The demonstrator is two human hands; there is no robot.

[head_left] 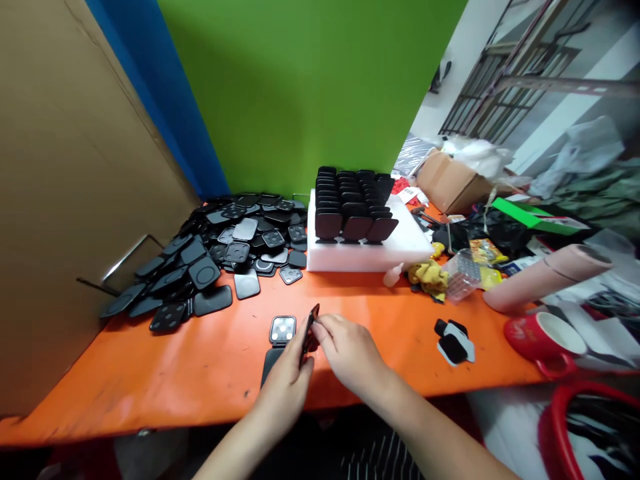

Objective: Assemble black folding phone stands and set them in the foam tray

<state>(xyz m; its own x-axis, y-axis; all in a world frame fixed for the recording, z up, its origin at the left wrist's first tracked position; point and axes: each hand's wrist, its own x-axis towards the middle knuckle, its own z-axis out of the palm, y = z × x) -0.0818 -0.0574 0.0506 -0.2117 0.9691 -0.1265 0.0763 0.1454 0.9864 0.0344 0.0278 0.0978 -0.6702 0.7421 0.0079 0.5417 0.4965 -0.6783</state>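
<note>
Both my hands meet over the front of the orange table (150,373). My left hand (286,387) and my right hand (350,350) together pinch a small black square piece (312,321), held on edge between the fingertips. Just left of them a square piece with a light face and several holes (283,329) lies flat on the table, with a dark flat piece (271,364) below it, partly under my left hand.
A heap of black square pieces (215,253) covers the back left. A white foam block (367,247) holds rows of upright black pieces (353,203). Right of my hands lie a black-and-white pad (454,341), a yellow cloth (430,275), a pink roll (545,277) and a red mug (547,341).
</note>
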